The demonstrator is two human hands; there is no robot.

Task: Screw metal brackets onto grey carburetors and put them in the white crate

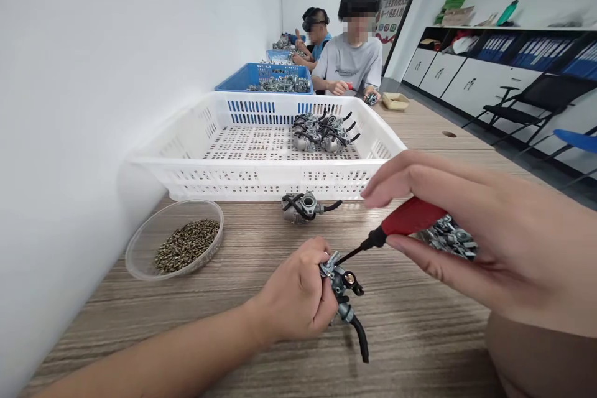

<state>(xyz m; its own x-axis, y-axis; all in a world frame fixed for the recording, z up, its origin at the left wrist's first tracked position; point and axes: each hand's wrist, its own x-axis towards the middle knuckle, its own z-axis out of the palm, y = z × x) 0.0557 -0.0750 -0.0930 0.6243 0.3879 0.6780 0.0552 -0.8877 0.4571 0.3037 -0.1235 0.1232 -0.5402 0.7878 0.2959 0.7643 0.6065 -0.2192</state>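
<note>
My left hand [298, 298] grips a small metal carburetor [342, 286] with a black hose hanging from it, held just above the wooden table [420, 336]. My right hand [471, 236] holds a red-handled screwdriver [405, 221] whose dark shaft points left, its tip at the top of the carburetor. The same hand also cups several small metal parts [450, 239] in its palm. A second carburetor [303, 206] lies on the table just in front of the white basket.
A white perforated basket [196, 161] holds several carburetors [321, 130] at its far right. A clear round dish of small screws [184, 245] sits at the left by the wall. Beyond are blue baskets [242, 78] and two seated people working. Chairs and cabinets stand at the right.
</note>
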